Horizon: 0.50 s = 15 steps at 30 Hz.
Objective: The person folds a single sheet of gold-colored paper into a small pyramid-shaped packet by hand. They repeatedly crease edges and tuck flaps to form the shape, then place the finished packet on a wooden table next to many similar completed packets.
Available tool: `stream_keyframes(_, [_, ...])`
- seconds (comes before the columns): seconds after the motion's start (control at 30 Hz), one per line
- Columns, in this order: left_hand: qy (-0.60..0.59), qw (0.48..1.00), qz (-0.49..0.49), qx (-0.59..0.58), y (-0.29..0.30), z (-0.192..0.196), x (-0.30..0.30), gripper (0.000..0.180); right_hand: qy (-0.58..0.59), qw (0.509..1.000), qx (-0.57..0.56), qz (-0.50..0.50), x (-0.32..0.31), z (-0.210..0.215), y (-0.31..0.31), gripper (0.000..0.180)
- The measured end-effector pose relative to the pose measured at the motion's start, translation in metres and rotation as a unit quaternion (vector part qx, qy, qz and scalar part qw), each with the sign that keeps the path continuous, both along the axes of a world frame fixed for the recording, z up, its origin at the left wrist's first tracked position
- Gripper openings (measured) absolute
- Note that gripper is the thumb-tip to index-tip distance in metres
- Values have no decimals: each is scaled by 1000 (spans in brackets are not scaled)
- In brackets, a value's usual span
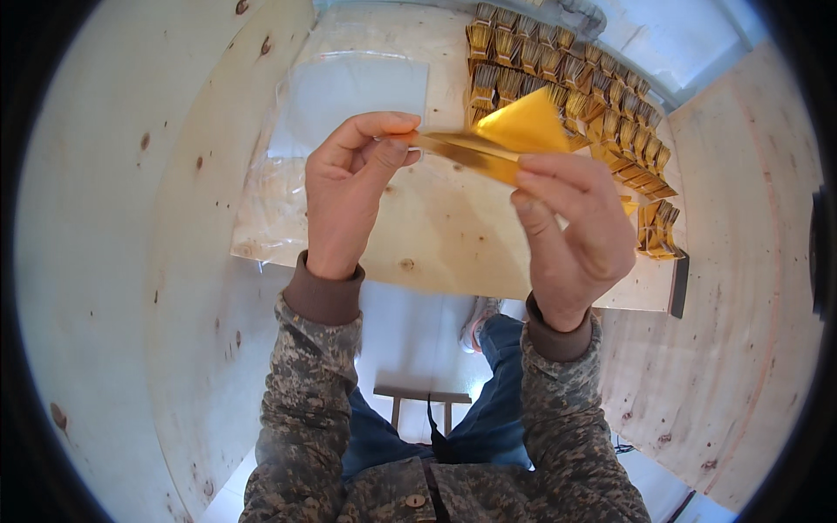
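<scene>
Above a plywood table (pixel 436 235), the left hand (pixel 349 196) and right hand (pixel 571 231) pinch opposite ends of a partly folded gold paper sheet (pixel 501 139) between thumbs and fingertips. Rows of folded gold paper pieces (pixel 575 87) line the table's far right, beside clear plastic bags (pixel 349 91).

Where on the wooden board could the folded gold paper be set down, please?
Bare wood lies on the board below both hands, between the clear plastic bags and the rows of folded gold pieces. The right side is crowded with gold pieces.
</scene>
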State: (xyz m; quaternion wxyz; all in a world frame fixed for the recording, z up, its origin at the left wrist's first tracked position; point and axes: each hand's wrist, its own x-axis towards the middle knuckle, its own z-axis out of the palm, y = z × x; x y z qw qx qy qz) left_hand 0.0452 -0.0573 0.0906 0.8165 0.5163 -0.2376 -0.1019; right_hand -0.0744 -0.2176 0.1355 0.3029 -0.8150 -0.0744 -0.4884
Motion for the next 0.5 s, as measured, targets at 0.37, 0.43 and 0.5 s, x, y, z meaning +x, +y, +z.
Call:
stream_keyframes(0.37, [-136,956,-67,252,22,-90,25,19,167,980,-104,30,-25,-117,21,19])
stream_keyframes(0.43, [-232,917,-41,322,30,-94,24,21,187,977,-96,37,-29,-127,27,18])
stream_keyframes(0.5, [-289,875,-11,388,38,-94,25,24,206,974,-82,43,-31,-133,35,16])
